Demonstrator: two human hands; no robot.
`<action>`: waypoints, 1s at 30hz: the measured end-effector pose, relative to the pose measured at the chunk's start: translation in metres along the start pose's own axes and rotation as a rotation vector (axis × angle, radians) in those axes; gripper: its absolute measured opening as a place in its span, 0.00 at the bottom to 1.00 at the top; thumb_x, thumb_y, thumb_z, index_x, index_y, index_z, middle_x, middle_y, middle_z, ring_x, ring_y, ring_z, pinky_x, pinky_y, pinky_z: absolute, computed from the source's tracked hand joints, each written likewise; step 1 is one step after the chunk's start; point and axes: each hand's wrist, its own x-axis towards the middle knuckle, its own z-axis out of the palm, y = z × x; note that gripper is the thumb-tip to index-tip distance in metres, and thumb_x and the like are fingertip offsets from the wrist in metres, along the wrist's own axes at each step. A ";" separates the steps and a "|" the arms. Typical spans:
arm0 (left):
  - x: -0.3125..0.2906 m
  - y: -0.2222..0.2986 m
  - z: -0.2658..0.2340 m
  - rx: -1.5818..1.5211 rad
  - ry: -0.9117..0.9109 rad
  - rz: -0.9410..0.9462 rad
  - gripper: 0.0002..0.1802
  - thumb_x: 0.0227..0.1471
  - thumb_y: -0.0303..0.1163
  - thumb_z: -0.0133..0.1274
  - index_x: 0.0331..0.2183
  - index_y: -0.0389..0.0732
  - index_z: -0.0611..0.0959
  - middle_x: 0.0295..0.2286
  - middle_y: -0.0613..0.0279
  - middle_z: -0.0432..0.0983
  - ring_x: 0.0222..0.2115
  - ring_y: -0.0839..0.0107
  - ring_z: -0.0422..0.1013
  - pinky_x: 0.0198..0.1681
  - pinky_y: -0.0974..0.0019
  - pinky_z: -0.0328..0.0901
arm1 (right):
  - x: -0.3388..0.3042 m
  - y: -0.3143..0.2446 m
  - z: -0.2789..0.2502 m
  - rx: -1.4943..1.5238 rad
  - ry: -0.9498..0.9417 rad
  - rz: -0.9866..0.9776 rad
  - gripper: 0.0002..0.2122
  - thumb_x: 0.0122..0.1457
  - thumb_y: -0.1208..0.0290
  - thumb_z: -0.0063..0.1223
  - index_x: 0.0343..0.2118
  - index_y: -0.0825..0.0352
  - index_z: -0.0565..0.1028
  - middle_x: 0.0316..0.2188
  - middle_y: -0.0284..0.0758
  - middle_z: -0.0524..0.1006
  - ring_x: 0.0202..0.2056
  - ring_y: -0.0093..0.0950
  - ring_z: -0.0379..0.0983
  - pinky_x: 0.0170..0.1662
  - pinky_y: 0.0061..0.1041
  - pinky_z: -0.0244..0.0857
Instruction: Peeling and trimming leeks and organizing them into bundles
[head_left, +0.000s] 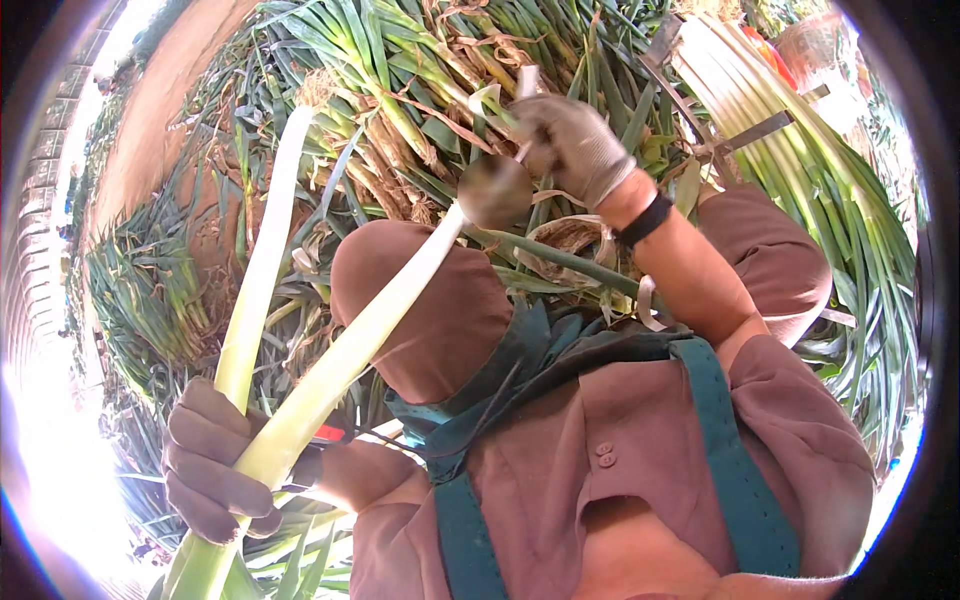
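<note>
Two long leeks (262, 255) (365, 315) with pale stalks are in my left hand (215, 460), which wears a dark glove and is wrapped round them at the lower left. One points up and ends in dry, tan roots. The other slants to the upper right across my knee, its dark root end (495, 190) blurred. Beside that end is my right hand (575, 145), in a lighter glove, with its fingers curled in. A thin pale strip (522, 152) shows at those fingers; motion blur hides what exactly they grip.
A large heap of leeks (400, 110) with green and dry leaves lies beyond my knees. To the right, trimmed leeks (770, 120) are stacked in a metal frame (715, 150). More leeks (150, 290) lie on brown ground at the left.
</note>
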 end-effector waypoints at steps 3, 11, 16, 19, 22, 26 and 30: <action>-0.004 0.007 0.000 0.033 0.077 -0.039 0.16 0.47 0.47 0.64 0.35 0.53 0.78 0.30 0.74 0.70 0.33 0.74 0.64 0.39 0.63 0.54 | -0.012 0.133 -0.057 -0.275 0.205 0.221 0.08 0.57 0.70 0.56 0.39 0.62 0.77 0.35 0.35 0.80 0.33 0.32 0.78 0.33 0.32 0.72; 0.009 0.068 -0.043 0.289 0.472 -0.143 0.17 0.50 0.46 0.60 0.39 0.50 0.76 0.35 0.69 0.68 0.38 0.70 0.63 0.43 0.61 0.54 | -0.057 0.329 -0.168 -0.273 0.217 0.441 0.10 0.58 0.69 0.55 0.43 0.59 0.77 0.40 0.36 0.81 0.39 0.34 0.78 0.39 0.34 0.72; 0.011 0.180 -0.087 0.625 0.673 -0.093 0.17 0.52 0.45 0.58 0.41 0.49 0.75 0.38 0.65 0.68 0.40 0.68 0.63 0.46 0.59 0.54 | -0.030 0.337 -0.135 -0.558 -0.295 0.235 0.23 0.62 0.80 0.45 0.62 0.61 0.67 0.53 0.36 0.76 0.50 0.32 0.74 0.54 0.31 0.67; 0.010 0.244 -0.098 0.780 0.763 -0.066 0.18 0.53 0.44 0.56 0.42 0.48 0.75 0.39 0.63 0.67 0.42 0.66 0.62 0.48 0.58 0.54 | -0.012 0.354 -0.139 -0.646 -0.310 0.209 0.23 0.62 0.80 0.45 0.61 0.63 0.67 0.54 0.36 0.76 0.51 0.31 0.74 0.55 0.30 0.66; -0.034 0.303 -0.102 0.962 0.887 -0.113 0.18 0.54 0.44 0.55 0.44 0.47 0.74 0.41 0.61 0.66 0.43 0.65 0.62 0.49 0.57 0.54 | 0.016 0.360 -0.110 -0.477 -0.407 0.097 0.20 0.65 0.79 0.41 0.60 0.66 0.67 0.54 0.37 0.76 0.52 0.29 0.72 0.56 0.28 0.65; -0.085 0.297 -0.106 1.045 0.987 -0.246 0.19 0.55 0.43 0.53 0.45 0.45 0.73 0.43 0.58 0.66 0.45 0.63 0.62 0.51 0.56 0.53 | 0.026 0.342 -0.095 -0.113 -0.447 0.227 0.17 0.68 0.73 0.39 0.58 0.68 0.70 0.54 0.36 0.75 0.55 0.28 0.70 0.59 0.28 0.62; -0.127 0.289 -0.108 1.077 1.057 -0.366 0.19 0.57 0.42 0.51 0.47 0.44 0.73 0.45 0.56 0.65 0.48 0.61 0.62 0.53 0.55 0.53 | 0.022 0.272 -0.075 0.540 -0.138 0.787 0.18 0.67 0.63 0.44 0.56 0.65 0.73 0.52 0.32 0.75 0.51 0.27 0.71 0.56 0.28 0.63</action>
